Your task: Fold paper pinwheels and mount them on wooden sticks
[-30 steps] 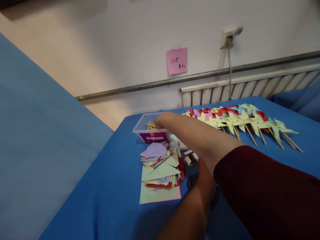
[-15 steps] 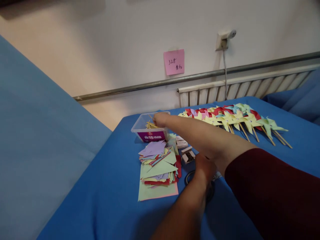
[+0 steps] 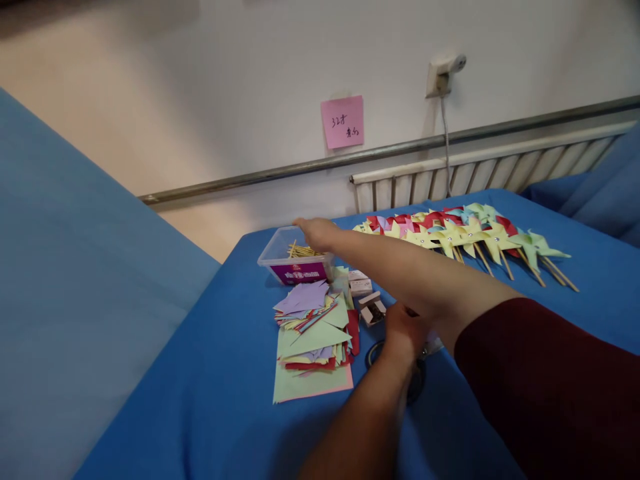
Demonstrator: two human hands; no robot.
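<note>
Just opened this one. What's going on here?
A person's right hand is at a clear plastic tub of thin sticks; whether it holds one can't be made out. The left hand is beside a small open box, its grip hidden. Piled coloured paper lies in front of the tub, and paper pinwheels on sticks lie to the right, all on blue cloth.

Purple-labelled clear tub (image 3: 301,273), upright; thin yellowish sticks (image 3: 301,251) piled inside

Dim light; wall (image 3: 240,87) warmer at left; soft shadows on cloth (image 3: 220,373).
</note>
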